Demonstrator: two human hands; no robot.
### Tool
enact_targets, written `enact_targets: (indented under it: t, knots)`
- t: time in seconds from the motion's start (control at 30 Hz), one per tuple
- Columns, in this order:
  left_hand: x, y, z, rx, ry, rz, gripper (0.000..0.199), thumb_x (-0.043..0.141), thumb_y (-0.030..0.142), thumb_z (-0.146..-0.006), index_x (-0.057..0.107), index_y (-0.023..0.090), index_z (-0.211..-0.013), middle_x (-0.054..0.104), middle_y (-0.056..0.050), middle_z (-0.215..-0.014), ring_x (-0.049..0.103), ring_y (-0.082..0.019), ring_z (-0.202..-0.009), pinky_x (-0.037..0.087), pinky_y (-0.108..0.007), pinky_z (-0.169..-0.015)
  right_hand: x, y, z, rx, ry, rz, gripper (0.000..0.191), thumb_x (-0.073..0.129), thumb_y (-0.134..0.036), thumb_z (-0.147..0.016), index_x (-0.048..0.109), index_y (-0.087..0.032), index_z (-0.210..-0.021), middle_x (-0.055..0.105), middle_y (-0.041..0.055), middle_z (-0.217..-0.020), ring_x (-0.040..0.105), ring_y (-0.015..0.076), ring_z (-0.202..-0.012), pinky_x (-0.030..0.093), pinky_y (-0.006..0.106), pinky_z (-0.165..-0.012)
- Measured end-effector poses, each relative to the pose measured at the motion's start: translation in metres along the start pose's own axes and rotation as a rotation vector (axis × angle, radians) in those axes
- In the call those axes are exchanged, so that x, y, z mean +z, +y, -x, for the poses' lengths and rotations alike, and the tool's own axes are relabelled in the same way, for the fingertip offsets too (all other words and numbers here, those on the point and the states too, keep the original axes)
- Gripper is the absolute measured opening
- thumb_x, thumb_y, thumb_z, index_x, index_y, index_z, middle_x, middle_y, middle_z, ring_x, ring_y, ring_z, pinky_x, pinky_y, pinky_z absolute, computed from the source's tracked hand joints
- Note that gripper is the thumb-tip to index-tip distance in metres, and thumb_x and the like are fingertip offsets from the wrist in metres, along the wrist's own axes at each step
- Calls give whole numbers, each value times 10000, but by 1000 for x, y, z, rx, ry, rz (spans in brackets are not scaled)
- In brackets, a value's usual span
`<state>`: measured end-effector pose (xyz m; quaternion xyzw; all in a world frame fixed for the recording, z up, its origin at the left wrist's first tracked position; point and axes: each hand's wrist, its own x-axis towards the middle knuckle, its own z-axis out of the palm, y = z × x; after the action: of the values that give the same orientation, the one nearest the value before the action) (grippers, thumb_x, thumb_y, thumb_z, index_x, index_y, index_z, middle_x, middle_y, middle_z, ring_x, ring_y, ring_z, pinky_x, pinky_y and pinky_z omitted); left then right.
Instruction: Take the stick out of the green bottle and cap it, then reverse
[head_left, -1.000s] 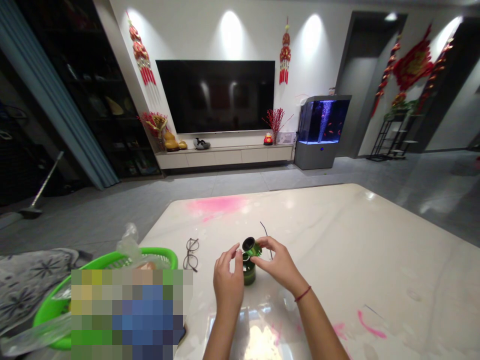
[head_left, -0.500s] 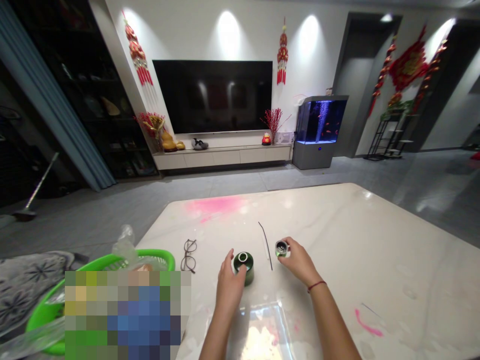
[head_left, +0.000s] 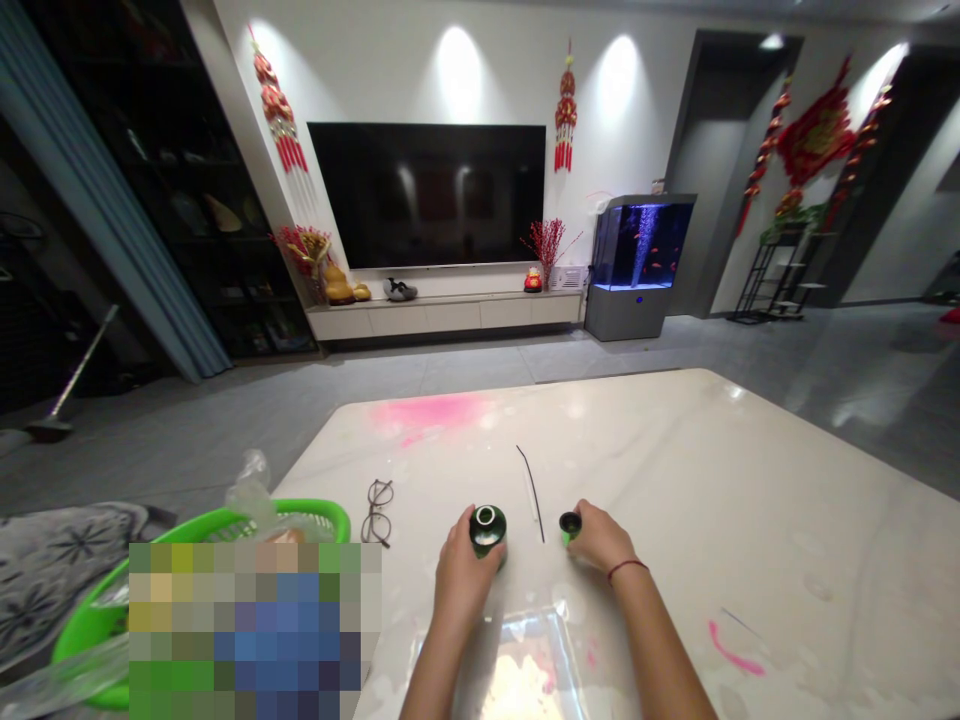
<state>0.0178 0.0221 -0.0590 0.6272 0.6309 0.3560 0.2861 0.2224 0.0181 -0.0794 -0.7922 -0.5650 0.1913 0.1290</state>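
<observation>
On the pale table, my left hand (head_left: 466, 562) is wrapped round a dark green bottle (head_left: 487, 530) that stands upright with a light ring at its round mouth. To the right, the fingers of my right hand (head_left: 598, 538) close on a small dark cup-like piece (head_left: 570, 524) with a bright green side; its dark opening faces up. Between the hands lies a thin black bent stick (head_left: 533, 490). Glasses with thin frames (head_left: 378, 512) rest left of the bottle.
A green basket (head_left: 202, 530) with plastic bags sits at the lower left, partly pixelated. The table (head_left: 712, 480) has pink stains at its far left and lower right. Beyond it are a television (head_left: 427, 195) and a fish tank (head_left: 643, 245).
My left hand has closed round the bottle. My right hand has moved a little nearer to me, and the small piece in it has tilted, now showing a dark opening.
</observation>
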Motion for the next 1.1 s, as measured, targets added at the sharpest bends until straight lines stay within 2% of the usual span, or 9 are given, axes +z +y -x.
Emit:
enact_targets:
  t: [0.17,0.33,0.4,0.5,0.77,0.9,1.1]
  knots:
    - [-3,3,0,-7,-22,13,565,609,224,-613,486,160,-1160,560,-122,-1180,504,-245,-1110,364,-361,-942,0,-1,3,6,4,62,273,548,-109,-631,547,-160,-899,622,114,-941,603,231,-856,387,269,-629]
    - [-2,1,-2,-12,-15,8,552,616,222,-611,490,179,-1147,557,-112,-1190,509,-228,-1110,367,-335,-937,-2,-23,12,-27,59,136,465,686,-230,-564,551,-151,-1002,587,129,-1007,570,265,-914,400,304,-688]
    - [-1,-1,-1,-6,-11,10,556,619,225,-608,487,179,-1146,556,-112,-1192,511,-229,-1106,375,-337,-929,-2,-36,13,-81,139,145,403,661,-301,-626,568,-156,-991,589,125,-1007,546,263,-949,390,315,-734]
    - [2,-4,0,10,4,27,567,619,214,-606,478,179,-1154,553,-115,-1195,520,-230,-1095,385,-342,-919,3,-51,13,-161,226,175,239,575,-295,-730,600,-153,-921,612,118,-954,535,251,-948,365,325,-766]
    - [6,-7,1,-91,-19,68,672,605,243,-643,363,121,-1258,499,-169,-1252,487,-237,-1144,385,-340,-934,25,-61,6,-252,218,277,191,487,-195,-794,623,-100,-890,624,157,-915,540,273,-897,343,356,-732]
    - [5,-7,1,-96,-43,79,692,603,245,-644,345,107,-1272,458,-177,-1292,443,-249,-1187,367,-349,-954,29,-62,2,-236,237,298,210,436,-140,-810,632,-96,-870,620,171,-911,538,266,-889,333,357,-723]
    - [2,-5,2,-97,-58,166,675,622,255,-639,380,123,-1256,490,-165,-1263,475,-253,-1151,379,-361,-934,36,-63,-2,-108,306,265,236,415,-137,-820,649,-112,-821,624,157,-892,532,251,-892,316,341,-707]
